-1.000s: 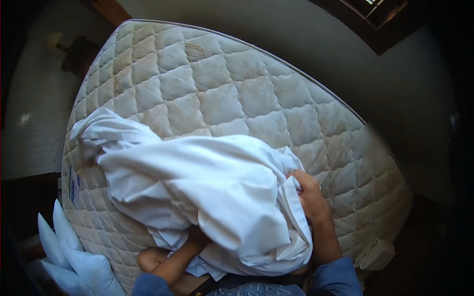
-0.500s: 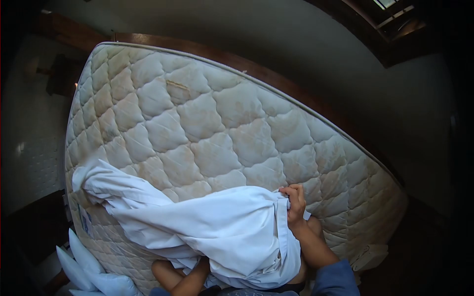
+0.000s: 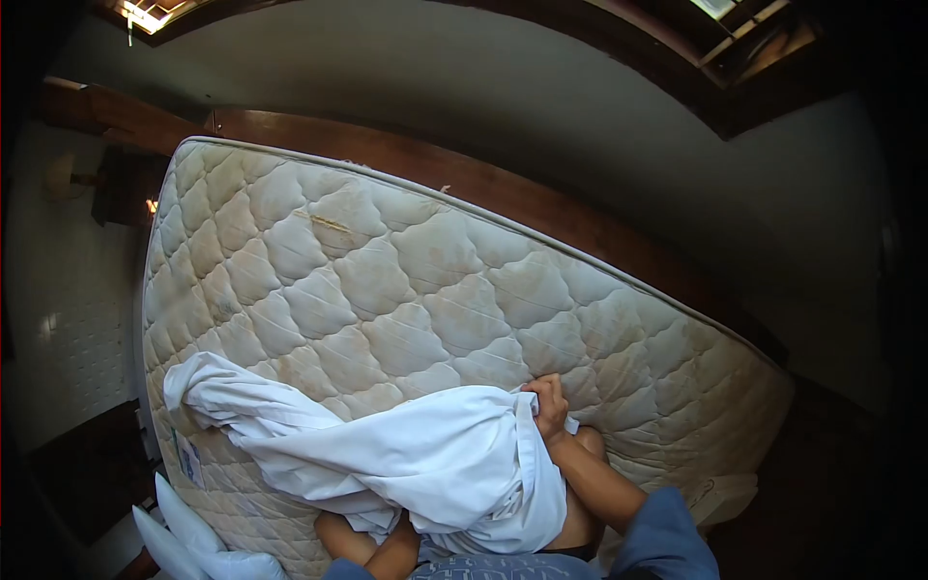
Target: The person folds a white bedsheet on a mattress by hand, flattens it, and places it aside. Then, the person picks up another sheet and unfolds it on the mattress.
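A white sheet (image 3: 377,454) lies bunched and twisted across my lap and the near side of the quilted mattress (image 3: 387,290). Its hemmed edge is toward the right, where my right hand (image 3: 549,404) has its fingers closed on a top corner. My left forearm (image 3: 394,553) reaches in under the cloth at the bottom. The left hand itself is hidden by the fabric, so its fingers do not show. The sheet's other end trails off to the upper left on the mattress.
White pillows (image 3: 198,532) are stacked at the lower left. A wooden bed frame (image 3: 387,155) runs along the mattress's far edge, against a wall. Stains and a small tear (image 3: 329,222) mark the mattress top, and a label (image 3: 188,459) is near its left side.
The view has tilted up, showing more wall and a second window. My right hand still grips the sheet's edge, and the sheet keeps nearly the same shape.
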Motion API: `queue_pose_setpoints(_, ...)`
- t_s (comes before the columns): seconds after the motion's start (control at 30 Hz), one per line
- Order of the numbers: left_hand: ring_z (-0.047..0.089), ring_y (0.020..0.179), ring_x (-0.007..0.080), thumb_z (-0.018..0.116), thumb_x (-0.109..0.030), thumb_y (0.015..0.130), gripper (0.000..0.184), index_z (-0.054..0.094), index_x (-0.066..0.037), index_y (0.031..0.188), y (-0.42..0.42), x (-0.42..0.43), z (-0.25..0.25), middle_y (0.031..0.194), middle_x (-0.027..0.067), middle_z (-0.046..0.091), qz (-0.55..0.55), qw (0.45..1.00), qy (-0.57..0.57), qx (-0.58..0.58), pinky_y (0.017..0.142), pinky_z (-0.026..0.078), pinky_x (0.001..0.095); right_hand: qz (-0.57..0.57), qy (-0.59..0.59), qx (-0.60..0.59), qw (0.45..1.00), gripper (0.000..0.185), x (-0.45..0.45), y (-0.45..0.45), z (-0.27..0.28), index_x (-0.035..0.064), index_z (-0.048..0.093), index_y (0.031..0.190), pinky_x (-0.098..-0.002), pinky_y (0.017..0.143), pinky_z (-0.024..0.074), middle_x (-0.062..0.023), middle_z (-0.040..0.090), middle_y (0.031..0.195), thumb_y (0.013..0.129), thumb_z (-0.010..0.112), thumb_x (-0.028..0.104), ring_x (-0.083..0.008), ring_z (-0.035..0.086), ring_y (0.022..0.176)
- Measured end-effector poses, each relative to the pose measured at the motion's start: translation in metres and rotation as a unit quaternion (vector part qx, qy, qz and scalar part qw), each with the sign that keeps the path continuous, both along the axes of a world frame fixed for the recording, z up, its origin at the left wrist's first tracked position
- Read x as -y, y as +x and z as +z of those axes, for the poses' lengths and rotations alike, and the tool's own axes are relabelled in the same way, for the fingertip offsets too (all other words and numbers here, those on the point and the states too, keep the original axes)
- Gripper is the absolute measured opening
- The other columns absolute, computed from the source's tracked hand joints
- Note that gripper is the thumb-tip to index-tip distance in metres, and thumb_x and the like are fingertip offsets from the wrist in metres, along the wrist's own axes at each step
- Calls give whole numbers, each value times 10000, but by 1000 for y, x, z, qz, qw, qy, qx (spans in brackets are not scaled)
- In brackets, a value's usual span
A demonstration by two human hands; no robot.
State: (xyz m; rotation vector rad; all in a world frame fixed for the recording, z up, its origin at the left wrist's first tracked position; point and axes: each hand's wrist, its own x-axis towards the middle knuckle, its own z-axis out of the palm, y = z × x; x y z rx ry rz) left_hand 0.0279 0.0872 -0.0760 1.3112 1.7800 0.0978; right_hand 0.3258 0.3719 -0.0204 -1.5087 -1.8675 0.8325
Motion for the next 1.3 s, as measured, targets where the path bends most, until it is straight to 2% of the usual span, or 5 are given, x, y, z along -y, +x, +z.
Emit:
queue_pose_setpoints(0.43,374,1487,323,468,-518,1014,780,230,-104,1631,25,43,-186,1648,162,321,-34,945,233,-226,1158,386,441,14,57,-89,994,209,-9,6,-18,39,635,1031,-458,653,462,-132,552,946,916,595,208,-367,559,690)
queue_pose_setpoints(0.57,490,1374,348,536,-461,984,709,364,-82,1558,72,-31,41,1537,183,456,6,940,254,-226,1076,446,442,39,46,-100,993,277,-15,12,-28,27,616,1008,-488,716,473,-157,579,974,958,556,292,-401,586,752)
queue_pose_setpoints(0.93,706,990,361,684,-353,935,526,619,-7,1326,84,-48,6,1190,182,712,377,783,487,86,863,541,430,188,-141,-19,972,465,92,37,86,-5,635,1202,-432,863,494,-189,673,1153,985,537,394,-350,635,976)
queue_pose_setpoints(1.17,644,1087,303,573,-376,1002,498,568,-18,1348,43,-45,193,1241,164,654,337,705,582,225,958,487,391,317,-269,-58,908,408,130,19,194,7,676,1190,-325,709,511,-111,695,983,1036,494,337,-169,612,781)
queue_pose_setpoints(1.3,603,1151,264,499,-391,1047,485,533,-24,1363,-47,-69,329,1275,152,616,318,643,619,321,1021,450,366,212,-11,6,977,302,1,35,234,11,724,955,-330,538,456,-81,633,729,988,553,258,-183,529,574)
